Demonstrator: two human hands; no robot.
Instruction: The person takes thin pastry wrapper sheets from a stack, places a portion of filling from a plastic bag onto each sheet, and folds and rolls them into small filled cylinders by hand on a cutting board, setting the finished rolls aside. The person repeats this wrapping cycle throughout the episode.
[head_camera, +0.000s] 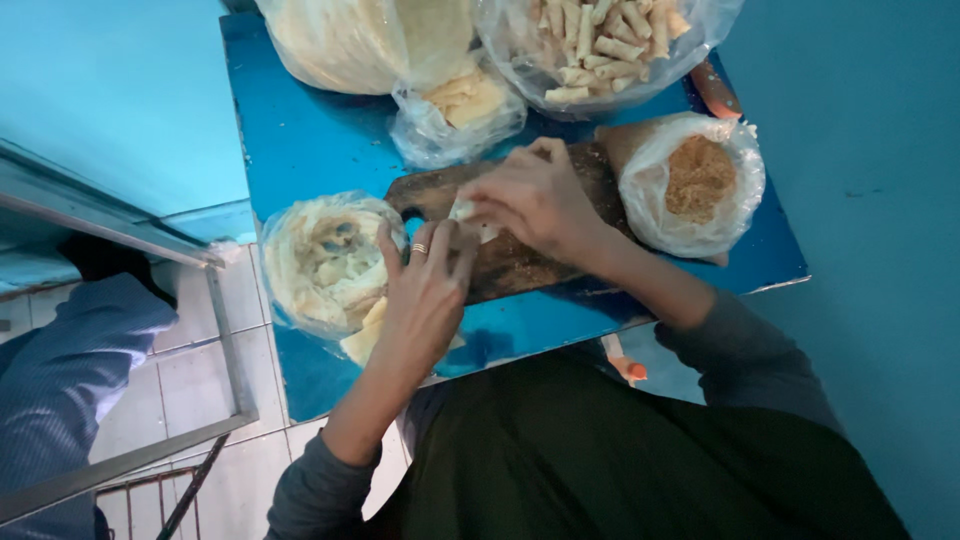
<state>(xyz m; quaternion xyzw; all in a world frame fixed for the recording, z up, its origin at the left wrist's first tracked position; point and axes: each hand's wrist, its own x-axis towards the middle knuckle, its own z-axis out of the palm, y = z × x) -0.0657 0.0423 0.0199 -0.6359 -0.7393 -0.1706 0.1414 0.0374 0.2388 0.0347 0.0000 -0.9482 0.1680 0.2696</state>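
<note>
A small blue table (310, 140) stood against turquoise walls (860, 110), with pale floor tiles (190, 400) and a grey metal frame (232, 345) at its left.

Worn wooden board (520, 255), glossy plastic bags (700, 215)

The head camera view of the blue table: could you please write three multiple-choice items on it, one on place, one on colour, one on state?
1. Where does the bag of brown crumbs sit relative to the wooden board?
A. At its right end
B. At its left end
C. Under the table

2. What colour is the table top?
A. Red
B. Blue
C. White

3. What are the left hand and right hand doing?
A. Resting in the lap
B. Holding a knife
C. Pinching a pale wrapper over the board

Answers: 1 A, the bag lies at the board's right end; 2 B, the bare surface is blue; 3 C, both hands' fingers meet on the wrapper.
</note>
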